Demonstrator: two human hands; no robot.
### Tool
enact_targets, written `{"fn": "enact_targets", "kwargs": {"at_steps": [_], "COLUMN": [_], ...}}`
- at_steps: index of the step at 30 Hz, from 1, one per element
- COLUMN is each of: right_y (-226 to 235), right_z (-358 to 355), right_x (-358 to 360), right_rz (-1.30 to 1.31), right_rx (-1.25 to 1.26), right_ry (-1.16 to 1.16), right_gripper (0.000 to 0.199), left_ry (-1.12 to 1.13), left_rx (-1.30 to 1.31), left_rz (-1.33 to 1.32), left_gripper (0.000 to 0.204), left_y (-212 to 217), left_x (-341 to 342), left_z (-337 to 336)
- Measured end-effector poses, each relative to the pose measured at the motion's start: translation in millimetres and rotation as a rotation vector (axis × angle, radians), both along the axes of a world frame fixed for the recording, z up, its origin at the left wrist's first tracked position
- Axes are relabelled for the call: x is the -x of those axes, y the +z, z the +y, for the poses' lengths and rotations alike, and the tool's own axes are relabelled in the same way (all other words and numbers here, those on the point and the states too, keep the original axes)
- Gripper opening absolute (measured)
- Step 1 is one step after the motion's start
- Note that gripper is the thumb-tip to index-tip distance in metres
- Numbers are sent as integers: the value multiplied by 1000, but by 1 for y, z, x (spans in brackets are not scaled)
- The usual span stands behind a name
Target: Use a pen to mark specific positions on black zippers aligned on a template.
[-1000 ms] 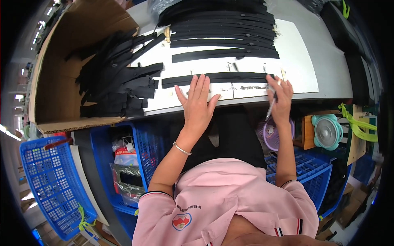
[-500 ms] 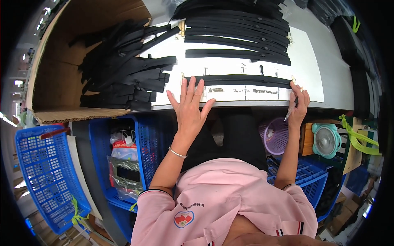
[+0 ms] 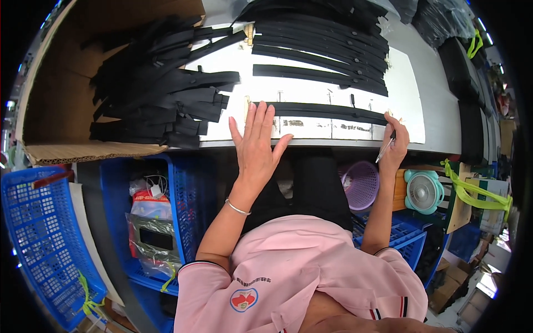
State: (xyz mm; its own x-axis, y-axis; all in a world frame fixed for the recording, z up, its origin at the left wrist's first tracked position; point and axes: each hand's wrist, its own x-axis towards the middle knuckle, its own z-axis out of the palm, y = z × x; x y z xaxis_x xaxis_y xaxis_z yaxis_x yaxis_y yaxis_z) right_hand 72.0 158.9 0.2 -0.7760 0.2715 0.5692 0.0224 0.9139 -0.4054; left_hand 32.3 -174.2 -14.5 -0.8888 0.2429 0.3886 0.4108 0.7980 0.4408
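A black fabric strip point(image 3: 327, 111) lies left to right on a white marked board point(image 3: 411, 111) at the near edge of the worktable. My left hand point(image 3: 256, 141) rests flat with fingers spread, its fingertips on the strip's left end. At the strip's right end are the fingertips of my right hand point(image 3: 395, 145). That hand also holds a slim pen point(image 3: 383, 151), which slants down toward me. Farther up the board, several similar black strips point(image 3: 322, 53) lie in rows, some with a small dark piece on them.
A cardboard box point(image 3: 55, 83) on the left has a heap of black strips point(image 3: 161, 105) spilling from it. Below the table are blue baskets point(image 3: 50, 244), a purple basket point(image 3: 363, 186) and a small turquoise fan point(image 3: 423, 191). Black plastic bags point(image 3: 444, 22) sit at the far right.
The view has swung a little, so the surroundings sit farther left. Both hands stay at the strip's ends, and the right still holds the pen.
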Motion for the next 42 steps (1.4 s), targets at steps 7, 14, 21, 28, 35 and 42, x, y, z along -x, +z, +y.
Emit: {"fn": "enact_targets", "kwargs": {"at_steps": [7,14,21,28,35,42], "right_y": [34,10,6,3,5,2], "right_z": [-120,-166,-171,-171,-169,-165], "right_x": [45,92,93,94,93,91], "right_rz": [-203,-340,-307,-285,-321,-323], "right_rx": [709,797,679,578,716,683], "right_ry": [452,524,523,559,534,663], "right_gripper": [31,20,23,24,24,28], "left_ry": [10,8,9,24,23,23], "left_rx": [-25,-47,-66,-44,-21,-23], "left_rz": [-13,-24,-24,9,2,-7], "left_gripper": [71,72,70,72,71,71], "left_y": [1,1,1,-3,-1,1], "left_x": [-1,0,-1,-1,0,0], "left_z": [-1,3,1,3,3,3]}}
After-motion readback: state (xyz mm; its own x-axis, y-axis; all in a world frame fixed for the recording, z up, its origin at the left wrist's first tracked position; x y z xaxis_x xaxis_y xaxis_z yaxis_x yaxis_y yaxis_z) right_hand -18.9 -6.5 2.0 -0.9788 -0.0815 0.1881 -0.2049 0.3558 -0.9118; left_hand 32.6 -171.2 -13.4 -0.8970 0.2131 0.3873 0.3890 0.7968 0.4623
